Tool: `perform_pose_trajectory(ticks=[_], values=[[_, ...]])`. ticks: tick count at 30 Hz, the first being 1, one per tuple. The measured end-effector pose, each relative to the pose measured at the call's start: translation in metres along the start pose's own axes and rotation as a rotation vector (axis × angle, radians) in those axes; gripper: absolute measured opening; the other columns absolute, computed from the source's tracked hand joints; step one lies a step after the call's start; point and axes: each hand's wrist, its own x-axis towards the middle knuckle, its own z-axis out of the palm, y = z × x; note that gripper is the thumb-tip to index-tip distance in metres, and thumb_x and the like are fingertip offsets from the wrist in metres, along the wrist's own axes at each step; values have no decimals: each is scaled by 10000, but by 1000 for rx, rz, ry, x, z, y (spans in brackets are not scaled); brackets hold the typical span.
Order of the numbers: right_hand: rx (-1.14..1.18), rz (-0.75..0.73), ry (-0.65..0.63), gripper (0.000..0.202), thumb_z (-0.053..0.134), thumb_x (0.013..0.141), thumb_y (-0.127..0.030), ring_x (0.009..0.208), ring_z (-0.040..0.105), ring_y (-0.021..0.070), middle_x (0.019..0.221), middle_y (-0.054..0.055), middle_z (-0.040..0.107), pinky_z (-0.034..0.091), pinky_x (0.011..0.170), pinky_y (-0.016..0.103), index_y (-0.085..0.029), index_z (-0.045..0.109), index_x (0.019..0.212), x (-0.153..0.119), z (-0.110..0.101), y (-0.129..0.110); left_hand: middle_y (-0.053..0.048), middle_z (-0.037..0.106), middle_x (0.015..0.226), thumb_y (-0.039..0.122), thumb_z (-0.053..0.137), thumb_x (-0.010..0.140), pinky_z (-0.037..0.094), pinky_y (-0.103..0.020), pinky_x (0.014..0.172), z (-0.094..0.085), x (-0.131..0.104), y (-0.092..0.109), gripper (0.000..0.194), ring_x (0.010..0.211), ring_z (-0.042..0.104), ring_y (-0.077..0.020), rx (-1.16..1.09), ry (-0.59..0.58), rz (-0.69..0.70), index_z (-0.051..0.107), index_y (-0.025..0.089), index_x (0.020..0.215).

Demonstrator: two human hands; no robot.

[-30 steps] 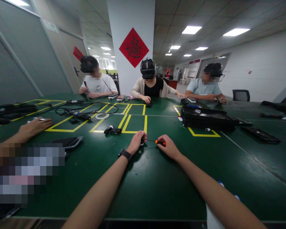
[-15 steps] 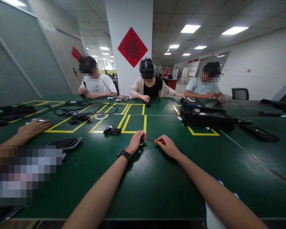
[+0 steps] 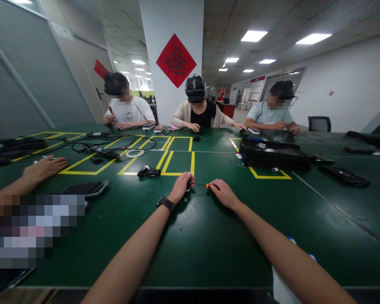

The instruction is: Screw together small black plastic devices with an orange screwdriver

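Observation:
My left hand [image 3: 179,188], with a dark watch on the wrist, is closed round a small black and white device [image 3: 188,185]. My right hand [image 3: 222,194] grips the orange and black handle of a screwdriver [image 3: 207,185]. The thin shaft points left and its tip reaches the device; the exact contact point is too small to make out. Both hands are over the green table [image 3: 209,249], near its middle.
Beyond my left hand lie small black devices [image 3: 148,172], a white ring [image 3: 134,153] and black cables [image 3: 104,153]. A black case [image 3: 272,154] lies at the right. A neighbour's hand [image 3: 46,168] rests at the left; three people sit opposite.
The screwdriver's handle is more covered by my right hand's fingers than before. Otherwise both hands hold nearly the same place, and the view has shifted very slightly.

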Motion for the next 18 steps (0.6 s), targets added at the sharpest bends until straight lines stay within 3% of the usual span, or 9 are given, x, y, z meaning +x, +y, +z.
perform_pose_trajectory(ticks=[9,15,18], values=[[57,38,18,183,548,772,-236,849,507,153,897,32,580,400,773,289,-185,562,947,-4,0,-4,-11,570,708,493,411,794,443,-224,595,3,0,5,375,588,553,-96,-42,11,-24,552,148,766],[24,17,22,221,394,866,-230,873,500,155,896,43,592,372,819,308,-181,608,893,-2,-1,-3,-15,574,705,501,403,795,441,-227,598,2,0,4,385,595,557,-101,-28,9,-24,555,147,780],[3,15,26,207,410,854,-219,854,497,155,868,45,581,374,808,306,-173,612,852,-1,0,-2,-19,573,719,503,396,798,441,-231,603,1,0,2,392,597,558,-103,-7,7,-14,557,146,787]])
